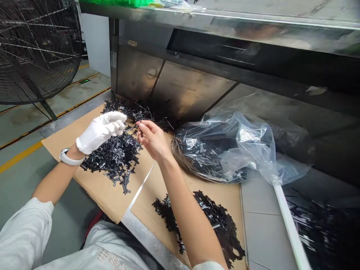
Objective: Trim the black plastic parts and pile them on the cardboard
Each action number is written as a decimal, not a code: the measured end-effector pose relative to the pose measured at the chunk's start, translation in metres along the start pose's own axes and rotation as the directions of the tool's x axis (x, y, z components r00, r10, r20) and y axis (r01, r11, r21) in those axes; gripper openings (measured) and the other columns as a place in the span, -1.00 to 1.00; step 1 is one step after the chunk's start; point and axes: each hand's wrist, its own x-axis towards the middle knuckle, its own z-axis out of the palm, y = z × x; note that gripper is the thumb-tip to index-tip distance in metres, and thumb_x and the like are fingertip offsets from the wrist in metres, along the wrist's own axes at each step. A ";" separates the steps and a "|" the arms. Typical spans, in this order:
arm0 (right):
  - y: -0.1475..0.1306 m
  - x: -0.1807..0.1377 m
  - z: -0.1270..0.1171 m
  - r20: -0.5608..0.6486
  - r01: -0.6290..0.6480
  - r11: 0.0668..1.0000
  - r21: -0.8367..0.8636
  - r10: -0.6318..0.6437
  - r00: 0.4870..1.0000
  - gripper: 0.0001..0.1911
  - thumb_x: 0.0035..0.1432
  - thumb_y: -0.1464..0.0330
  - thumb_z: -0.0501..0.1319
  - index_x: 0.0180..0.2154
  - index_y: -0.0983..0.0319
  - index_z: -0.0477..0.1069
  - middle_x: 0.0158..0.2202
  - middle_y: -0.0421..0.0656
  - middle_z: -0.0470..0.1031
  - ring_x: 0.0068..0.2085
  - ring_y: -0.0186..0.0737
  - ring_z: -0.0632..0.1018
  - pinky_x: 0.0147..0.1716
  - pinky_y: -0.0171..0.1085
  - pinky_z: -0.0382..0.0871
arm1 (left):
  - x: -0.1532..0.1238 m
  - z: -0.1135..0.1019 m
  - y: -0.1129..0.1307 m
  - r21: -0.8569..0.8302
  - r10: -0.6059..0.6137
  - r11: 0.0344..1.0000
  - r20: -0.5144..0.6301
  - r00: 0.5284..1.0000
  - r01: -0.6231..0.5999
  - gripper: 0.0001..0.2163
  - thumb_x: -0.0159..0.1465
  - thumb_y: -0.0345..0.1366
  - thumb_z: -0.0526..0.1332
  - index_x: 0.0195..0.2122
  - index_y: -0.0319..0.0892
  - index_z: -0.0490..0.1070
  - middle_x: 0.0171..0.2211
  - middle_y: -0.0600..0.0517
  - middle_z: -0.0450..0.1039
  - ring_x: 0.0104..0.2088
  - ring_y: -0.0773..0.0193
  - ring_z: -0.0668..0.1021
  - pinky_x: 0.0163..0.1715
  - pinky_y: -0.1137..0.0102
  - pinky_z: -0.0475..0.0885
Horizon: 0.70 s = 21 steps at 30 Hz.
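Note:
My left hand (101, 130), in a white glove with a pale watch at the wrist, is raised over a pile of small black plastic parts (114, 155). Its fingers are curled together, and what they hold, if anything, is hidden. Close beside it, my bare right hand (153, 140) pinches a thin black plastic part (131, 128) between thumb and fingers. That part lies in the gap between both hands, and its full shape is too small to tell. Behind the hands, more black parts (140, 110) are heaped against the metal panel.
Brown cardboard (146, 178) covers the bench. A second heap of black parts (222, 225) lies under my right forearm. A clear plastic bag (253, 138) of black parts stands at right, near a white bar (291, 228). A large fan (39, 48) is at left; a metal shelf (225, 22) overhangs.

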 end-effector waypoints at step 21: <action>0.001 -0.045 -0.017 0.197 0.215 0.892 -0.398 -0.146 0.969 -0.61 0.26 0.10 0.01 -0.04 0.22 0.31 -0.32 -0.14 0.44 -0.35 -0.26 0.46 -0.38 -0.26 0.37 | -0.009 0.048 -0.055 0.429 0.120 0.903 -0.300 0.946 0.021 -0.82 0.31 -0.32 0.11 -0.46 -0.16 0.27 -0.48 0.10 0.34 -0.46 0.39 0.40 -0.30 0.46 0.36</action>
